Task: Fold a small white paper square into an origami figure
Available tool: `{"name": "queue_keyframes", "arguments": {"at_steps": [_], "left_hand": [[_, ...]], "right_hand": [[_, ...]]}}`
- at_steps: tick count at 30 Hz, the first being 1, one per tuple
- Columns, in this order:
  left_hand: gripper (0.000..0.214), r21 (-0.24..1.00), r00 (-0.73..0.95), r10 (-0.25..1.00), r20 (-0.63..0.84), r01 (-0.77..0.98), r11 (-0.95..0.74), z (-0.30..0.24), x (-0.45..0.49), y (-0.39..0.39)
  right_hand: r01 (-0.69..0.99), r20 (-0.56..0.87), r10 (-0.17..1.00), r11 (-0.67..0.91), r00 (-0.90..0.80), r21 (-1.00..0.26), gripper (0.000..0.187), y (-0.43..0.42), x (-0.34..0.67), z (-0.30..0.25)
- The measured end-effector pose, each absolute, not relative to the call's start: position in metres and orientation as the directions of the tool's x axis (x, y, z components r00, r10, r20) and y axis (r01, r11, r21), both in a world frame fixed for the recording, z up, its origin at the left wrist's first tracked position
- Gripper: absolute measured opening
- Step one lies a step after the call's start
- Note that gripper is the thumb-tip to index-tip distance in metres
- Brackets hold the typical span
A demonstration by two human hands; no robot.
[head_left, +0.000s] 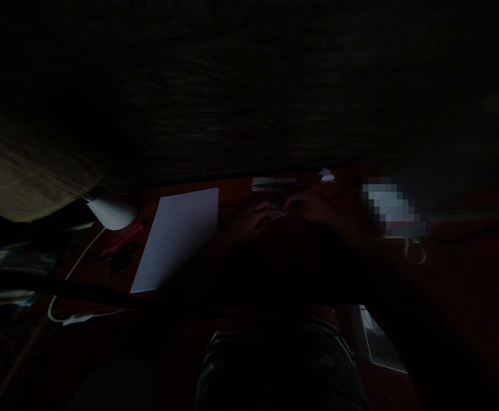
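The picture is very dark. Near the middle, my left hand [249, 221] and my right hand [312, 205] come close together, their fingers closed on a small piece of white paper [277, 215] between them. Shadow hides parts of the fingers. Just beyond my hands lies a small strip of white paper [291, 182] with a dark, pointed blade-like tool [270, 185] across it. A crumpled or folded bit of white paper [327, 176] sits behind my right hand. To the left of my left hand lies a large white sheet of paper [183, 234].
At the left, a white cone-shaped object [112, 213] lies beside a pale cable [78, 260] and a red tool [123, 238]. A pixelated pale object [393, 206] with a white loop is at the right. A pale flat rectangle [384, 341] shows at lower right.
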State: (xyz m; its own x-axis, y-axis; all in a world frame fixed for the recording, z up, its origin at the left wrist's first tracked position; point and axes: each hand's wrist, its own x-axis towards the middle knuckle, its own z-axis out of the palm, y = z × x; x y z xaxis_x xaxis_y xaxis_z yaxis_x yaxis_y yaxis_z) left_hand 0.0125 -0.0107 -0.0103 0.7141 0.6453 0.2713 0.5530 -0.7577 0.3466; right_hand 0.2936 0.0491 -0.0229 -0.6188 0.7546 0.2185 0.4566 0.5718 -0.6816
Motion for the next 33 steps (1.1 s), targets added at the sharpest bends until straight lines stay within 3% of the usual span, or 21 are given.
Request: {"name": "queue_keyframes", "arguments": {"at_steps": [13,33], "left_hand": [[0.037,0.304,0.72,0.632,0.288,0.557,-0.773,-0.011,0.013,-0.01],[0.037,0.329,0.717,0.632,0.295,0.545,-0.771,-0.011,0.013,-0.009]], "right_hand": [[0.49,0.169,0.761,0.553,-0.627,-0.673,0.012,0.045,0.293,-0.014],[0.531,0.162,0.827,0.481,-0.538,-0.698,0.022,0.035,0.288,-0.009]]}}
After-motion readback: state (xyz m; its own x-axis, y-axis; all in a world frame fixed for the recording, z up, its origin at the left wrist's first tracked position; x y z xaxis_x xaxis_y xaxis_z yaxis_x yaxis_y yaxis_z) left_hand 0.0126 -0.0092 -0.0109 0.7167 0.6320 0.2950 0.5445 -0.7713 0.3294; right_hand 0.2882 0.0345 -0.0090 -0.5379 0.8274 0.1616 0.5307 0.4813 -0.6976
